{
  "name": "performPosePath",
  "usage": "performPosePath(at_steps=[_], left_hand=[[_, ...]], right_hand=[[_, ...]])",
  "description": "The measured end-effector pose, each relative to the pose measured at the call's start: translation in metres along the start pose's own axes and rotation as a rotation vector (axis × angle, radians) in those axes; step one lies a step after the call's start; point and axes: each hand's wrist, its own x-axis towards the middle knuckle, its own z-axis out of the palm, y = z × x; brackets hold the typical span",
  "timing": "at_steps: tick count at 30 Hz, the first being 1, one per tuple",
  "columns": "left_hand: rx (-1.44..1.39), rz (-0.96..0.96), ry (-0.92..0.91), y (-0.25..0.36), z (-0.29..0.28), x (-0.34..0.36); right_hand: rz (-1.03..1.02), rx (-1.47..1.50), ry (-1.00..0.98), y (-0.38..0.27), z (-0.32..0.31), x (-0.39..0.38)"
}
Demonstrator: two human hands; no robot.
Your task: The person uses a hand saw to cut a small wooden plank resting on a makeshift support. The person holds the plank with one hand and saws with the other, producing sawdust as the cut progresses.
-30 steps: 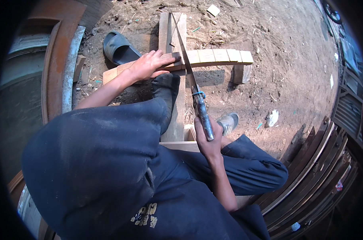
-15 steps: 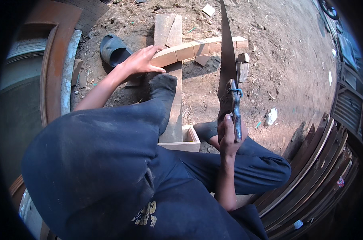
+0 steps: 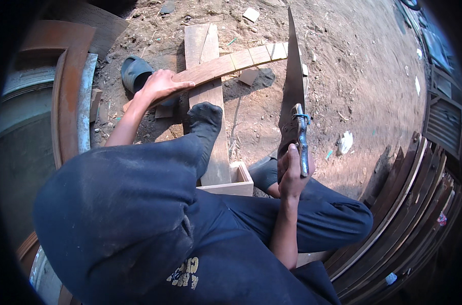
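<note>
A curved strip of wood (image 3: 210, 69) with several cross lines or cuts along its right half lies across a long plank (image 3: 215, 147). Closed around the strip's left part is my left hand (image 3: 161, 87), thumb on its near side. My right hand (image 3: 294, 175) grips the handle of a handsaw (image 3: 293, 76), whose blade points up and away. The blade passes in front of the strip's right end; whether they touch I cannot tell. My socked foot (image 3: 205, 122) presses on the plank, just nearer than the strip.
A wooden box (image 3: 226, 189) sits at the plank's near end. Left are a dark slipper (image 3: 135, 71) and a brown wooden frame (image 3: 70, 91). An offcut (image 3: 249, 76) lies on the dirt ground beyond. Stacked boards (image 3: 388, 213) stand at the right.
My left hand has shifted left along with the strip, whose face now shows more from above. The saw stays nearly in place, still upright in my right hand.
</note>
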Motion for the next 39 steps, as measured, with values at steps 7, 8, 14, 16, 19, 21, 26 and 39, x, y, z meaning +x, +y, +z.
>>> performPosePath(at_steps=[7,8,14,16,19,21,26,39], left_hand=[[0.376,0.334,0.693,-0.004,0.033,-0.017],[0.442,0.356,0.732,-0.005,0.037,-0.018],[0.386,0.438,0.7,-0.012,0.038,-0.015],[0.37,0.465,0.703,-0.013,0.034,-0.014],[0.295,0.477,0.691,-0.011,0.026,-0.009],[0.229,0.433,0.622,-0.012,0.017,-0.002],[0.06,0.176,0.276,0.005,-0.014,0.011],[-0.011,0.03,0.238,0.021,0.001,0.03]], right_hand=[[0.0,-0.034,0.002,0.001,0.001,0.003],[-0.006,-0.04,0.011,0.003,-0.001,0.004],[0.002,-0.026,0.042,0.008,-0.004,0.006],[-0.006,-0.014,0.017,0.009,-0.004,0.007],[-0.028,-0.009,-0.01,0.011,-0.006,0.007],[-0.034,-0.02,-0.01,0.011,-0.006,0.007],[-0.047,-0.131,-0.031,0.013,0.002,0.005],[-0.331,-0.312,-0.315,0.044,0.071,0.008]])
